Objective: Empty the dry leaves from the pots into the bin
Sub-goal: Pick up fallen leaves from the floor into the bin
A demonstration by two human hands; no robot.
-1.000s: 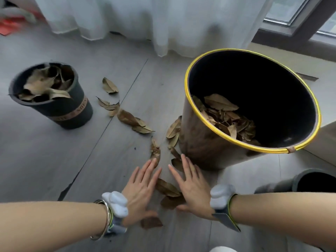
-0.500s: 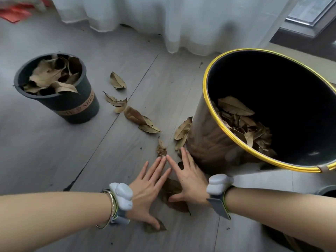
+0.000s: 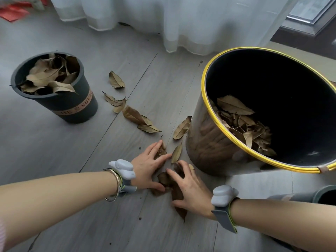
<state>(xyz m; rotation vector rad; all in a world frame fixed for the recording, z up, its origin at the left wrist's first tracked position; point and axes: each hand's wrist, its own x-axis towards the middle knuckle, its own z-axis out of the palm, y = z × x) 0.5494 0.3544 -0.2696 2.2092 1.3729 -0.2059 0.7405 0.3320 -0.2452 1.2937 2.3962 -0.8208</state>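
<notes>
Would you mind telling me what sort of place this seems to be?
Probably a room in a home, beside a window: grey wood-look floor, sheer white curtain reaching the floor, a window frame at upper right, and a plant pot of dry leaves near a bin.

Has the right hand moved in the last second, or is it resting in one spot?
Yes. The right hand has drawn back from the bin, toward the person, its fingers now curling over the dry leaves it is gathering.
</notes>
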